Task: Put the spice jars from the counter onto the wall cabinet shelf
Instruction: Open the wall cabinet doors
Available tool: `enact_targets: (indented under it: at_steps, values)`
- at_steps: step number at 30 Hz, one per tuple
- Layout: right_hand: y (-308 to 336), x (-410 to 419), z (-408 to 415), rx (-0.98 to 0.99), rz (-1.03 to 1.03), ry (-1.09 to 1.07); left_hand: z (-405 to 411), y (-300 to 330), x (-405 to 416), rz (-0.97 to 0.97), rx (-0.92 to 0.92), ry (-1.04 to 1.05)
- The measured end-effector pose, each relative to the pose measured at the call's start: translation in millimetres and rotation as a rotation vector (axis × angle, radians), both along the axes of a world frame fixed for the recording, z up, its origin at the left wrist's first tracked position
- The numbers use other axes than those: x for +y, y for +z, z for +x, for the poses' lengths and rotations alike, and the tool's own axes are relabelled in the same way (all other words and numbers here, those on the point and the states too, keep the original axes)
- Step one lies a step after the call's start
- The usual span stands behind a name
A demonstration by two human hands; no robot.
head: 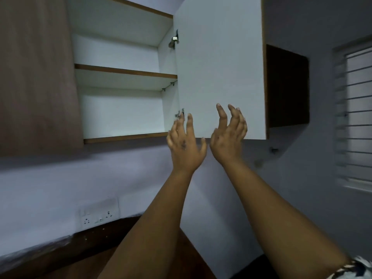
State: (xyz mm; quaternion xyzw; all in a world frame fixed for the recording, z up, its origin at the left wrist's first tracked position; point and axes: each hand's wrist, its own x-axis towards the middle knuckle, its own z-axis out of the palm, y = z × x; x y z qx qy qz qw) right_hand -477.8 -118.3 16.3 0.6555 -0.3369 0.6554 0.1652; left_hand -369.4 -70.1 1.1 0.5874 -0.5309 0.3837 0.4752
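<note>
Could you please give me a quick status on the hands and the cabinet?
Left hand and right hand open, raised, holding nothing. Cabinet door open, shelf bare. No spice jars in view.

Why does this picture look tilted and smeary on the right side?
Head view: the wide-angle lens bends and tilts the white open wall cabinet; the barred window is motion-blurred; dim, bluish light; both raised bare hands, left and right, stay fairly sharp.

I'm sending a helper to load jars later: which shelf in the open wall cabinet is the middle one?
Find the open cabinet door, white inside. Left of it, the middle shelf is the brown-edged board halfway up, resting on small metal pegs, unlike the fixed bottom panel.
</note>
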Motion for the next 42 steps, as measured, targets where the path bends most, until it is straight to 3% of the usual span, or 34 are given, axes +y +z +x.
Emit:
enact_targets:
  at_steps: [6, 13, 16, 20, 25, 28, 32, 36, 42]
  values:
    - [8, 23, 91, 0.075, 0.015, 0.181, 95, 0, 49, 0.000, -0.090, 0.283]
    - [21, 59, 220, 0.234, -0.041, 0.333, 227, 9, 128, 0.075, 0.014, 0.564]
    - [28, 70, 278, 0.240, -0.010, 0.578, 282, 11, 148, 0.126, -0.042, 0.661]
    - [40, 82, 345, 0.211, 0.250, 0.912, 346, 17, 160, 0.240, -0.104, 0.795]
    - [53, 93, 418, 0.137, 0.419, 1.031, 397, 20, 155, 0.281, -0.205, 0.825]
    - [64, 93, 450, 0.070, 0.499, 1.087, 422, 19, 138, 0.163, -0.314, 0.786]
    - [69, 82, 470, -0.164, 0.702, 1.367, 444, 14, 120, 0.076, -0.334, 0.711]
    - [68, 73, 477, -0.198, 0.745, 1.381, 459, 13, 108, 0.054, -0.397, 0.707]
    - [68, 93, 457, -0.189, 0.760, 1.355, 438, 14, 125, 0.082, -0.349, 0.724]
